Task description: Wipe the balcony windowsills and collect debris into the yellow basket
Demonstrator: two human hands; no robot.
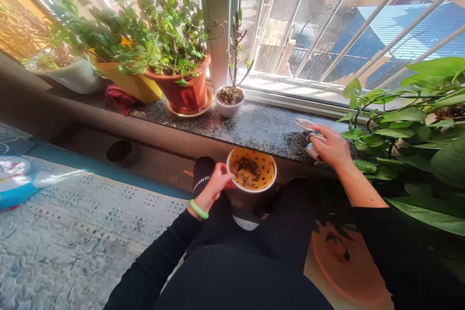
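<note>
My left hand (220,179) grips the rim of a yellow, dark-spotted tub (268,167), its fingers closed on the left edge. Brown dry leaves (247,172) lie inside the tub, which is just below the front edge of the stone windowsill (265,128). At the right end of the sill, my right hand (332,145) is closed around a crumpled, light-coloured cloth (315,143) that touches the speckled surface.
A small white pot (229,106) with a thin plant, an orange pot (187,92) and a yellow planter (134,86) stand along the sill. Large green leaves (410,131) crowd the right side. A bed (72,232) lies at the left.
</note>
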